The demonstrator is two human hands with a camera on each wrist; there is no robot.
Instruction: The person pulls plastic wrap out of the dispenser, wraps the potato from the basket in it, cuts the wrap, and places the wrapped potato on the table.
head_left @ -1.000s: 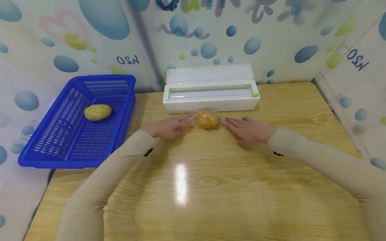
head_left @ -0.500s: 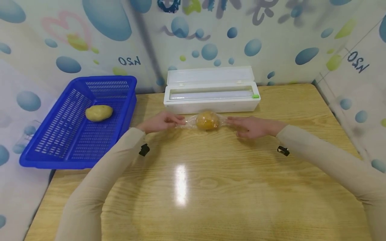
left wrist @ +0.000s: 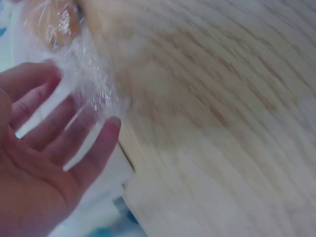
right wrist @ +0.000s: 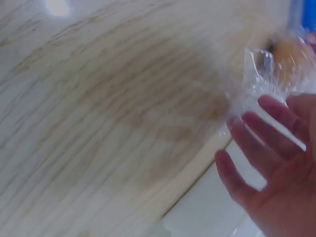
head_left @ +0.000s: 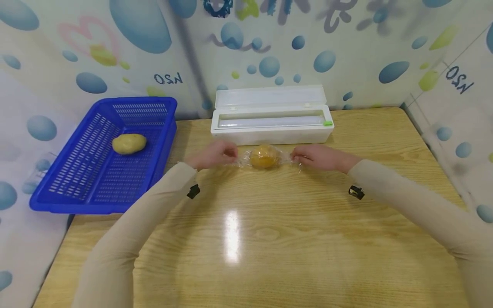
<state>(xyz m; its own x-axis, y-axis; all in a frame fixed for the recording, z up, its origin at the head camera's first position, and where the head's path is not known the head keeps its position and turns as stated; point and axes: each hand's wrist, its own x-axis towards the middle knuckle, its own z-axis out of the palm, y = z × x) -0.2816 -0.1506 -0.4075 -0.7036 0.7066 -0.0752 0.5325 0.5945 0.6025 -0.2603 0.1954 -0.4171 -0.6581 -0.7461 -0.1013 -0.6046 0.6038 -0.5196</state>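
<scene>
A rounded yellow-orange item (head_left: 264, 157), like a fruit or vegetable, lies on the table wrapped in clear cling film. The film bunches out on both sides of it. My left hand (head_left: 216, 155) is at the left end of the film (left wrist: 91, 74); in the left wrist view its fingers are spread and slightly bent, with fingertips at the crumpled film. On the other side is my right hand (head_left: 317, 156), fingers loosely bent in the right wrist view, fingertips right at the film's right end (right wrist: 259, 74).
Behind the wrapped item stands a white cling film box (head_left: 271, 136), lid raised, with a roll inside and a green slider on its edge. At left, a blue basket (head_left: 155, 169) holds a potato (head_left: 129, 143). A patterned wall (head_left: 269, 42) borders the wooden table (head_left: 269, 239).
Both hands began flat on the film ends beside the wrapped item. They then lifted and their fingers bent inward at the film ends. The head view shifted slightly.
</scene>
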